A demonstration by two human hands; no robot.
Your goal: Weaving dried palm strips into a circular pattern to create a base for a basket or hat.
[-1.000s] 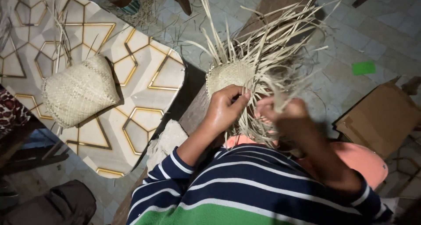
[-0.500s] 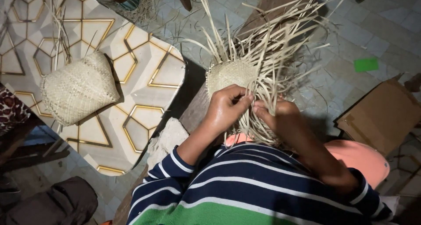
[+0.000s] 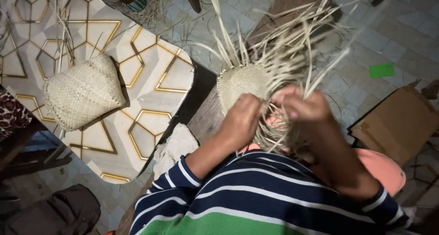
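A half-woven straw basket [image 3: 241, 83] with many loose pale strips [image 3: 292, 47] fanning upward sits in front of me. My left hand [image 3: 242, 120] grips the woven edge and strips at the basket's lower side. My right hand [image 3: 299, 106] is closed on several strips just to the right of it, slightly blurred. Both arms wear navy sleeves with white stripes. The basket's underside is hidden by my hands.
A finished woven basket [image 3: 82, 92] lies on a white table with gold hexagon lines [image 3: 146, 79] at left. A cardboard box [image 3: 398, 125] stands at right, a green scrap [image 3: 381, 70] on the tiled floor, a white cloth [image 3: 176, 145] by my left elbow.
My right hand has moved up and left toward the basket, closing on the strips beside my left hand. The left hand has stayed on the woven edge.
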